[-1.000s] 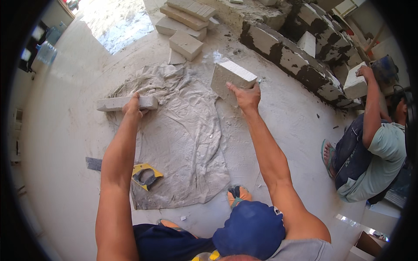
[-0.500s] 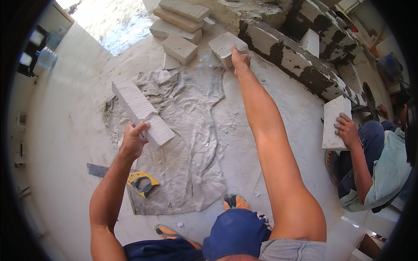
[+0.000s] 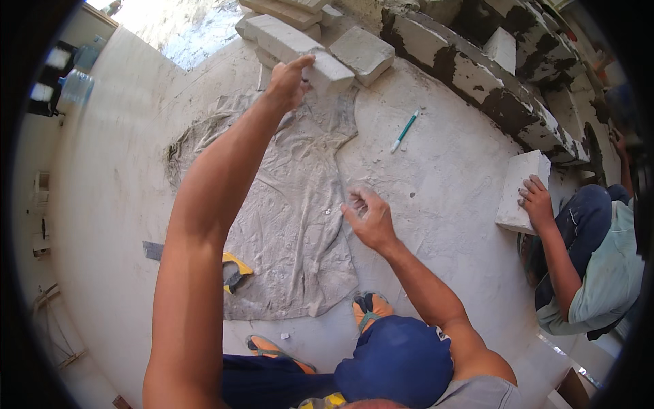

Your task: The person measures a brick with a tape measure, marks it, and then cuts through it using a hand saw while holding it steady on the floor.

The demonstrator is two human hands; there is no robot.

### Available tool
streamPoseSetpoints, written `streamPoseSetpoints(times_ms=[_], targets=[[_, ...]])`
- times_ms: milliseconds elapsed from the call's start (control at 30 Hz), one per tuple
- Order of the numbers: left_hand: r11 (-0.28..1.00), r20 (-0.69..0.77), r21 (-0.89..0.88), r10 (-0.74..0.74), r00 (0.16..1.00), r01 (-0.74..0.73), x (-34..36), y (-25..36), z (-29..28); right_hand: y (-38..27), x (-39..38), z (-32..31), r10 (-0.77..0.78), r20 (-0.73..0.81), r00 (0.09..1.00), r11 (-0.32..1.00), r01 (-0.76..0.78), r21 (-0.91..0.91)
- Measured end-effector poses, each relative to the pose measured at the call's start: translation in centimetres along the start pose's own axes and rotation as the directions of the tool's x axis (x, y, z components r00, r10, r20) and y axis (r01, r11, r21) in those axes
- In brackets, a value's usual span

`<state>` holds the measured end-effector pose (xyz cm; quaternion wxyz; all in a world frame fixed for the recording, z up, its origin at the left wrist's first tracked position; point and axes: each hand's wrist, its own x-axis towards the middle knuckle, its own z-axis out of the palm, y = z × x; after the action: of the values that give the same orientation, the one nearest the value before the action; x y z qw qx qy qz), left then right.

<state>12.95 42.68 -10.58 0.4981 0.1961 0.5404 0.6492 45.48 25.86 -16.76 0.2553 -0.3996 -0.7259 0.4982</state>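
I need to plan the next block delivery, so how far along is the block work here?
Done: a low wall of mortared blocks runs along the far right. In hand: the left hand is on a long pale block in the loose pile; the right hand hovers empty over the dusty cloth. A co-worker's hand rests on another block. Left: several stacked blocks remain unlaid.

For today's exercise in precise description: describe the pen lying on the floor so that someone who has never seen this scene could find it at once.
Start at the dark, white-patched block wall along the top right. On the dusty pale floor just below it, right of the crumpled grey cloth, lies a slim teal-and-white pen. Its neighbours are chunky grey blocks; it alone is thin and coloured.
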Motion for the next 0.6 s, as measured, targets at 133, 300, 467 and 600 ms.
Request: streamPoseSetpoints(times_ms=[133,300,467,600], targets=[[0.928,-0.251,0.369,0.039,0.967,0.059,3.1,2.0,1.6,-2.2,-11.1,4.1,-0.181,0.381,0.907,0.961,0.245,-0.128],[-0.207,0.561,0.827,0.353,0.748,-0.523,-4.3,5.5,-5.1,-2.6,-17.0,6.6,-0.261,0.799,0.542,0.829,0.549,-0.102],[-0.109,0.388,0.851,-0.527,0.756,-0.513,-25.5,1.3,-16.7,2.0,-18.4,8.6,-0.369,0.841,0.396,0.690,0.723,-0.038],[-0.304,0.279,0.822,-0.521,0.807,-0.480,-38.8,-3.1,-23.8,1.6,-17.9,10.0,-0.438,0.835,0.334,0.588,0.808,-0.015]])
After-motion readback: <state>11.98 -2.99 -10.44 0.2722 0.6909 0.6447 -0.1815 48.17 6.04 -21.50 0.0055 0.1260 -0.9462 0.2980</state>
